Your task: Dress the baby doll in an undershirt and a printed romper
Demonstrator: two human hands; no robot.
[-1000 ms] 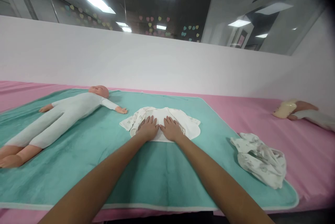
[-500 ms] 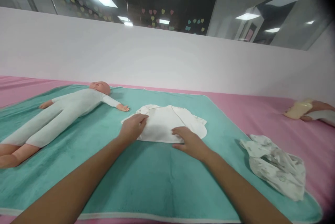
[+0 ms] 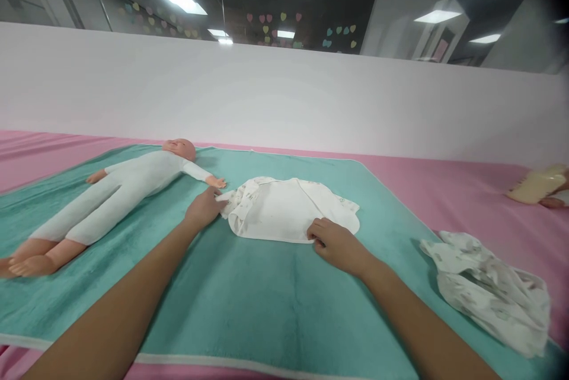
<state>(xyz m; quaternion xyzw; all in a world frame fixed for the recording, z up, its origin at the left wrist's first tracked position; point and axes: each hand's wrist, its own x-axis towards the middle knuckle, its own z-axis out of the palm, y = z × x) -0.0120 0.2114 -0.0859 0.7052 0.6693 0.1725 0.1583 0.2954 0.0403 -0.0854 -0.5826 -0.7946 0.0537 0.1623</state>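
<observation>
A small white baby shirt (image 3: 280,211) with a faint print on its sleeves lies spread flat in front of me. At its left side, my left hand (image 3: 205,208) pinches the end of the sleeve, close to the doll's hand. My right hand (image 3: 340,245) has its fingers curled on the lower right edge of the shirt, with thumb and fingertips together at the hem. To the left a baby doll (image 3: 137,175) in a pale suit lies on its back, head away from me, one arm stretched toward the shirt.
Under everything is a green towel (image 3: 249,297) with a white border, over a pink cover (image 3: 413,190). A crumpled printed white garment (image 3: 489,291) lies at the right. Beyond it, a yellowish doll part (image 3: 537,184) shows at the edge. A white wall (image 3: 267,95) stands behind.
My left hand has moved left from the shirt's front to its left sleeve, and the left side is unfolded. My right hand has shifted slightly right and its fingers have closed at the hem.
</observation>
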